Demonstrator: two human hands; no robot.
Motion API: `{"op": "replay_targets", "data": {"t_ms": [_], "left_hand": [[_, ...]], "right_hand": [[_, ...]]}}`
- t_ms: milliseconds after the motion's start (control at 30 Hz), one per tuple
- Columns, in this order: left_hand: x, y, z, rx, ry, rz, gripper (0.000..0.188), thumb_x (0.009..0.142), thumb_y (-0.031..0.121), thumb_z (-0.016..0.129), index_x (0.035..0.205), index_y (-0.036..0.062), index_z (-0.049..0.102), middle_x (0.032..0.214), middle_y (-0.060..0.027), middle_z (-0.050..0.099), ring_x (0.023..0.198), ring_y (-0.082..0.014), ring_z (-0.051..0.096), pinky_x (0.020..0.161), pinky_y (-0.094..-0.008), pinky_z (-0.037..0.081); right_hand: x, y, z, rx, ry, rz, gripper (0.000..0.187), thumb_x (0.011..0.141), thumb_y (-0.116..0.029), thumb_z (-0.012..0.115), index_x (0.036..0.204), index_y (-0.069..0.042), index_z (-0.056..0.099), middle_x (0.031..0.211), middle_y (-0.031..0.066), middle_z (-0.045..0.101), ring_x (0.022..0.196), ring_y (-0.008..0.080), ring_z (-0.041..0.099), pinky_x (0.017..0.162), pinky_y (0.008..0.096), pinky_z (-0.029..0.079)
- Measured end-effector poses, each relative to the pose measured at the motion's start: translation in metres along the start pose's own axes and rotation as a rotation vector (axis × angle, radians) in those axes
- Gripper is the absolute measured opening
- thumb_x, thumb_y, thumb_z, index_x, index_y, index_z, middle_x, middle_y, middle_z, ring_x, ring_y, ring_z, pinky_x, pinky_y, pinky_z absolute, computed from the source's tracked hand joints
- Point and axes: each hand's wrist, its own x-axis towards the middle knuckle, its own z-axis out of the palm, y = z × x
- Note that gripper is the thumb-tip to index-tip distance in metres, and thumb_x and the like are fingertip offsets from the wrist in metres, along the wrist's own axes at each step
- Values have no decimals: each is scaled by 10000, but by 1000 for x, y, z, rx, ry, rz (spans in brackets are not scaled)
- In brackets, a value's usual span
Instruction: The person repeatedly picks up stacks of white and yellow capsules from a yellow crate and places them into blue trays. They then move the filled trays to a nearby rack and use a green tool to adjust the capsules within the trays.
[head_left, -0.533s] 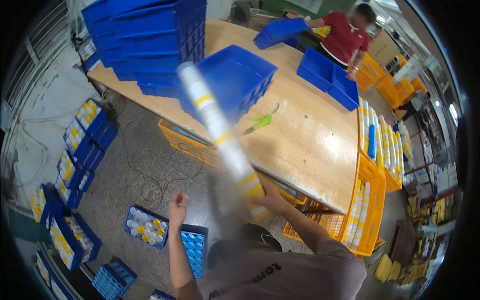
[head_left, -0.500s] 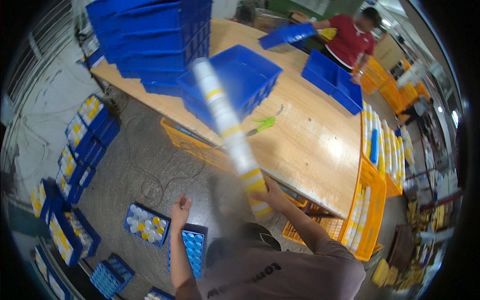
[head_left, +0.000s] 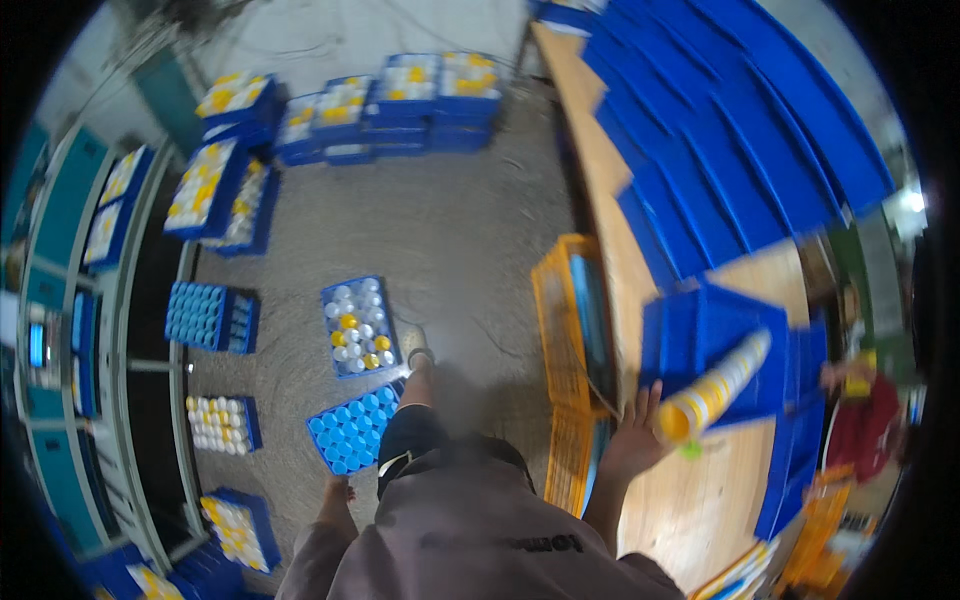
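A long tube-shaped row of white and yellow rings or caps (head_left: 715, 390) lies tilted across the blue bin (head_left: 665, 345) on the table. My right hand (head_left: 637, 440) is right beside its near end, fingers stretched and apart; a slight touch cannot be ruled out. My left hand (head_left: 338, 492) hangs low at my side, fingers loosely bent, with nothing visible in it. Just ahead of it on the floor sits a tray of light blue round pieces (head_left: 355, 427). Farther on is a blue tray of white and yellow round pieces (head_left: 358, 325), next to my foot.
A wooden table (head_left: 715, 490) runs along my right, bearing stacked blue bins (head_left: 720, 150). Orange crates (head_left: 572, 330) stand at its edge. Filled trays (head_left: 410, 85) line the wall, and a rack (head_left: 110, 330) is at left. A co-worker in red (head_left: 858, 430) is across the table.
My view has turned left toward the floor trays. The tube-shaped row, gripped by my right hand before, now rests over the blue bin, and that hand has loosened. My left hand has dropped lower.
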Motion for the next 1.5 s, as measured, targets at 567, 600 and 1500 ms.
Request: {"op": "replay_targets", "data": {"t_ms": [567, 600, 1500], "left_hand": [[-89, 609, -104, -185, 218, 874, 442, 812, 443, 729, 857, 3, 710, 798, -168, 709, 764, -262, 690, 732, -391, 535], [-82, 629, -114, -232, 213, 824, 451, 814, 446, 725, 861, -3, 710, 806, -176, 712, 778, -274, 697, 738, -396, 536], [175, 727, -250, -1235, 2, -245, 249, 927, 271, 623, 956, 24, 622, 837, -122, 664, 733, -261, 662, 654, -388, 545]], "right_hand": [[47, 476, 460, -1006, -1077, 340, 245, 954, -36, 611, 1197, -14, 587, 938, 12, 577, 806, 104, 556, 686, 260, 464], [52, 509, 476, -1010, -1094, 403, 245, 954, -40, 615, 1197, -19, 589, 933, 12, 577, 802, 105, 557, 683, 259, 464], [-279, 1165, 967, -1207, -2362, 368, 271, 949, -229, 653, 1140, -37, 666, 981, 64, 712, 821, 144, 668, 702, 278, 535]]}}
